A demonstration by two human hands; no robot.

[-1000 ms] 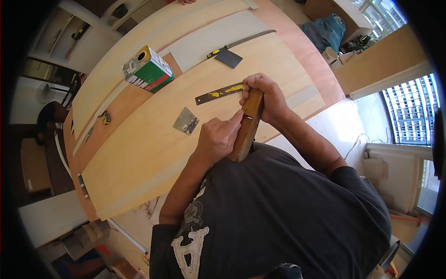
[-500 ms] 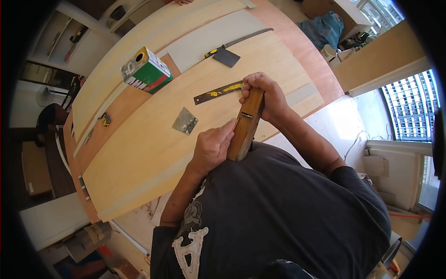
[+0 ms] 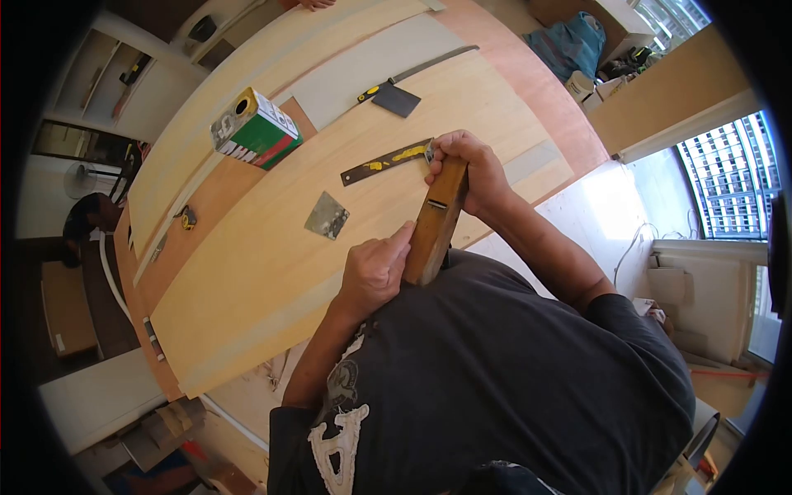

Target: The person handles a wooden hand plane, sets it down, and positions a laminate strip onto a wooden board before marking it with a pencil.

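Observation:
A wooden hand plane (image 3: 435, 235) is held close to my chest, tilted, with its slotted face turned up. My right hand (image 3: 472, 169) is wrapped round its far end. Lower down, my left hand (image 3: 375, 268) grips the near end from the side, its index finger stretched along the edge and its other fingers curled. Just beyond the plane, a dark steel square (image 3: 384, 163) with yellow marks lies on the pale wood panel (image 3: 247, 289). A thin metal scraper plate (image 3: 327, 216) rests to the left of it.
A green and white metal can (image 3: 260, 132) stands on the panels. Farther back lie a handsaw (image 3: 429, 66) and a dark flat blade (image 3: 396, 101). A tape measure (image 3: 188, 218) is at left. Another person (image 3: 89, 216) bends at the far left; someone's hand (image 3: 317, 4) touches the far edge.
My left index finger has slid slightly down along the plane, toward me. The view has shifted a little; my right hand keeps its hold.

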